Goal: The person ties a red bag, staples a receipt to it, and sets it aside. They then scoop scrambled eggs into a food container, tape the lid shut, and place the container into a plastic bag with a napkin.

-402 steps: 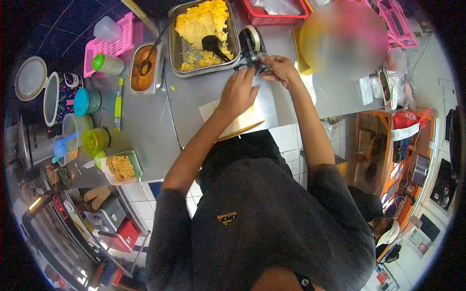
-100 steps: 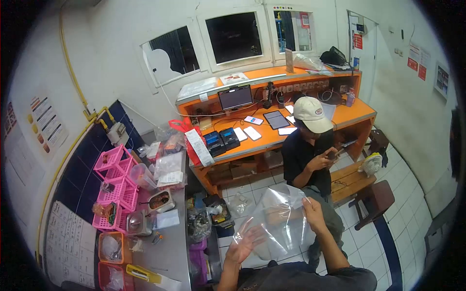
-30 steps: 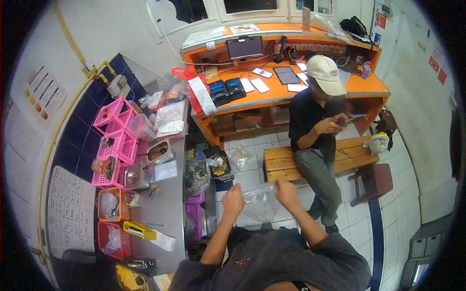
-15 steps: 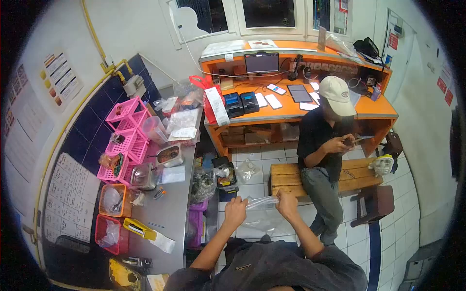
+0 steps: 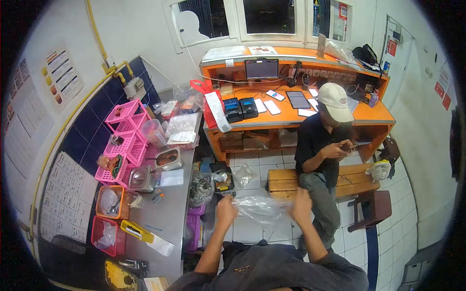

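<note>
A clear plastic bag (image 5: 262, 208) is stretched between my two hands, in front of my body and above the tiled floor. My left hand (image 5: 226, 211) is closed on the bag's left end. The bag's right end is in my right hand (image 5: 301, 207), whose fingers are also closed and slightly blurred. The bag hangs loosely in the middle and looks thin and see-through.
A metal counter (image 5: 167, 203) on the left bears pink baskets (image 5: 131, 145), a tray of food (image 5: 168, 159) and a yellow tool (image 5: 137, 231). A seated person (image 5: 320, 145) holds a phone on a wooden bench (image 5: 284, 182). Behind stands an orange desk (image 5: 242, 92).
My hands have moved farther apart, the left one to the left and the right one to the right. The bag now spreads wider and hangs more open between them.
</note>
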`<state>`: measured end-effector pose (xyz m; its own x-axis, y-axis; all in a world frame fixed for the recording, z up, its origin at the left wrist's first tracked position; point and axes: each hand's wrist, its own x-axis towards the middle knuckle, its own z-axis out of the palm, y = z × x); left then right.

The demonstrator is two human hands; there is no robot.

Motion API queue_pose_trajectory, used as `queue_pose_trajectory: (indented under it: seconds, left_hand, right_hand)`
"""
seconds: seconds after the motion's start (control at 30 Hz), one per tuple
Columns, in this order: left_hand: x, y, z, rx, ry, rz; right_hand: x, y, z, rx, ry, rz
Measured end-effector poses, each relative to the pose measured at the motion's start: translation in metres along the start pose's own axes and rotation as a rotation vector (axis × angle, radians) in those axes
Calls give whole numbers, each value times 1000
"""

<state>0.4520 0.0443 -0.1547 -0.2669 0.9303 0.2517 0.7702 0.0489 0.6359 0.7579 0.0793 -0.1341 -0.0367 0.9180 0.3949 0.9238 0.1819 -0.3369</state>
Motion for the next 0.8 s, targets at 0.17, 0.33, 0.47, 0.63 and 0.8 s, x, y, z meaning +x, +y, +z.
queue_pose_trajectory:
  seconds: [0.17, 0.33, 0.47, 0.63, 0.8]
  left_hand:
    - [-17, 58, 9, 97, -82, 170]
    - [-41, -62, 23, 597, -333, -68]
    - [-38, -41, -15, 444, -400, -125]
    - [-92, -49, -40, 239, -256, -239]
    - [-191, -71, -159, 101, 57, -348]
  right_hand:
    - [-19, -59, 46, 114, -31, -328]
    - [-11, 4, 88, 80, -118, -129]
    - [10, 3, 74, -25, -267, -102]
    - [-7, -81, 94, 81, -426, -395]
    - [-30, -147, 92, 290, -622, -397]
